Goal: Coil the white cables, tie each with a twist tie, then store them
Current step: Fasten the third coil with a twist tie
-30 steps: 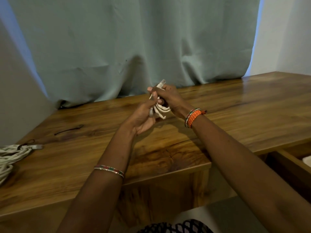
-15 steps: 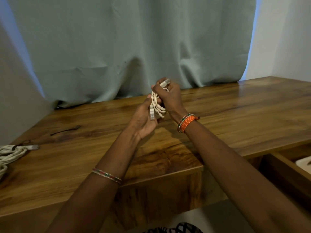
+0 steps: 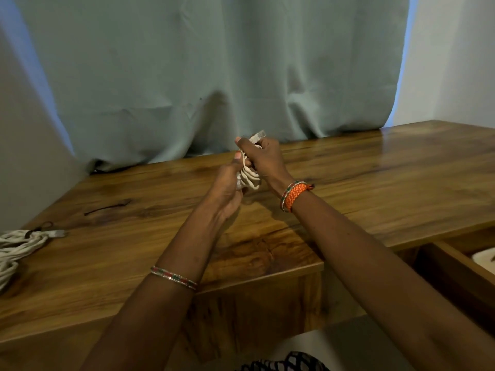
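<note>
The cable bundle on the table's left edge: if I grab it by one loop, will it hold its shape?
Probably not. The bundle lies in slack, uneven loops, so it likely flops and sags. A dark tie seems to cinch one end, so strands should stay together. It looks light; it would drag, not roll, on the table.

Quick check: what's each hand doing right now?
Left hand: holds the coiled white cable from below.
Right hand: grips the top of the same coil, near its connector.

Single head-worn view, forward and down (wide-angle), close over the table (image 3: 375,183).
</note>
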